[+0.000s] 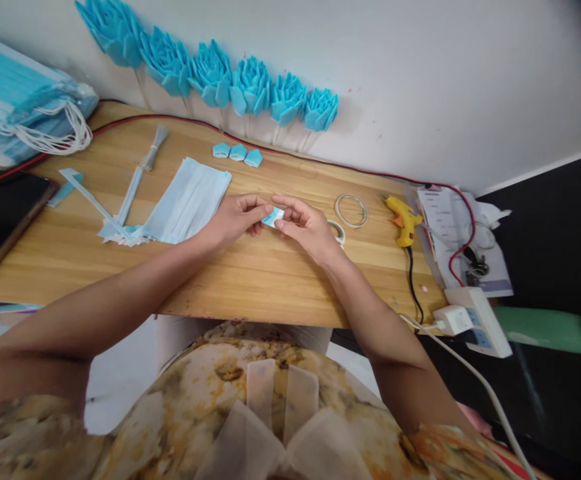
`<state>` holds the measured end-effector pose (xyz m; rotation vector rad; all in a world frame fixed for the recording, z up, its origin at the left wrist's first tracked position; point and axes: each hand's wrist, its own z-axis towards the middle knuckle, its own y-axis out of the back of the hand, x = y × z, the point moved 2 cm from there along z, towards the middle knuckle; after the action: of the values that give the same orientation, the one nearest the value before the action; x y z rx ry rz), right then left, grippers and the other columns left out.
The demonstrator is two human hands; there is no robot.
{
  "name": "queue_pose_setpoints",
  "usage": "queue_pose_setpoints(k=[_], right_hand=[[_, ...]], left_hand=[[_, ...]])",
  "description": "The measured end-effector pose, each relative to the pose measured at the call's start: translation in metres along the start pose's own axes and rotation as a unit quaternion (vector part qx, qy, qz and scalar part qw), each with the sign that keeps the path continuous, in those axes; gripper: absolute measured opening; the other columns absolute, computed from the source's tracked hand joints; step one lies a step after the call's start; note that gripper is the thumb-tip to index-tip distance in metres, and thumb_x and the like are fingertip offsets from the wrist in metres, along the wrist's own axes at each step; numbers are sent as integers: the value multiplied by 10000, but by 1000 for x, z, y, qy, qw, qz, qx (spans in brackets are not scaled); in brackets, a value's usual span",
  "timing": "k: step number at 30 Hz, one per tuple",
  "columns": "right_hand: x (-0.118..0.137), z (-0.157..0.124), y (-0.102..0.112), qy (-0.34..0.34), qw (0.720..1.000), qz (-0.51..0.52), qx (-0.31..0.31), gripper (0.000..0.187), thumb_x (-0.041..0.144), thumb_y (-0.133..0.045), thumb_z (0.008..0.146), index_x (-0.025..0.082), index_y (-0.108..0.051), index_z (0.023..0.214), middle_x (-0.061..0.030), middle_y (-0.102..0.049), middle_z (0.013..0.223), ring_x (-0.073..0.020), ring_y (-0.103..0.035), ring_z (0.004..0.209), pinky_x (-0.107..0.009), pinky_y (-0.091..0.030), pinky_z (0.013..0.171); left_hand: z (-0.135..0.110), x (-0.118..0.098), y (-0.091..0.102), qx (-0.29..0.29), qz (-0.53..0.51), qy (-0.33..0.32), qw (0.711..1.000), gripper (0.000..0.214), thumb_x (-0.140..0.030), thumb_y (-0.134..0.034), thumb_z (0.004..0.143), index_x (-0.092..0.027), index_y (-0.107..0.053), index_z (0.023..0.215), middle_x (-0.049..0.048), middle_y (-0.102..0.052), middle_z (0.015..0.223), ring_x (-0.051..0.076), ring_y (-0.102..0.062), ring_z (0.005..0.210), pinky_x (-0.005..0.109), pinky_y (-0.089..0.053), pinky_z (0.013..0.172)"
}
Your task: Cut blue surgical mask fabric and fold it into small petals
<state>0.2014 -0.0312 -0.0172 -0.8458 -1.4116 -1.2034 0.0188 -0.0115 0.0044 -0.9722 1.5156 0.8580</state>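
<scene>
Both my hands meet over the middle of the wooden table (250,280), pinching a small folded piece of blue-and-white mask fabric (273,217). My left hand (238,217) grips its left side between thumb and fingers. On its right side, my right hand (305,227) has thumb and fingertips closed on it. Behind my hands lie several small folded blue pieces (238,153) in a row. To the left is a stack of flat light-blue fabric sheets (188,200). A roll of tape (338,232) is partly hidden by my right hand.
Blue fabric flowers (210,73) on sticks line the wall. Bundled masks (20,100), a phone (8,213) and cut strips (130,193) lie left. Rightward are a ring-shaped roll (351,211), a yellow glue gun (402,219), papers (440,213) and a power strip (480,323). A red-black cable (180,120) runs behind.
</scene>
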Motion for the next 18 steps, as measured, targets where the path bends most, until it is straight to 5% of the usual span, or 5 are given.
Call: queue_pose_setpoints(k=[7,18], right_hand=[[-2,1,1,-5,999,25,-44,451,388,-761,822,217,-678,1230,9,-698,854,-124,-613,747,-270,-523,679],[7,0,4,-43,995,71,-59,293,462,-743,817,210,-730,965,-3,-708,859,-127,-618,771,-253,-514,672]], left_hand=[[2,3,-2,38,-5,-47,998,325,-463,-765,781,-172,-620,794,-8,-615,676,97,-546,598,218,-451,575],[3,3,0,52,29,-23,998,191,-322,-710,788,-174,-598,739,-9,-612,678,93,-534,610,225,-447,593]])
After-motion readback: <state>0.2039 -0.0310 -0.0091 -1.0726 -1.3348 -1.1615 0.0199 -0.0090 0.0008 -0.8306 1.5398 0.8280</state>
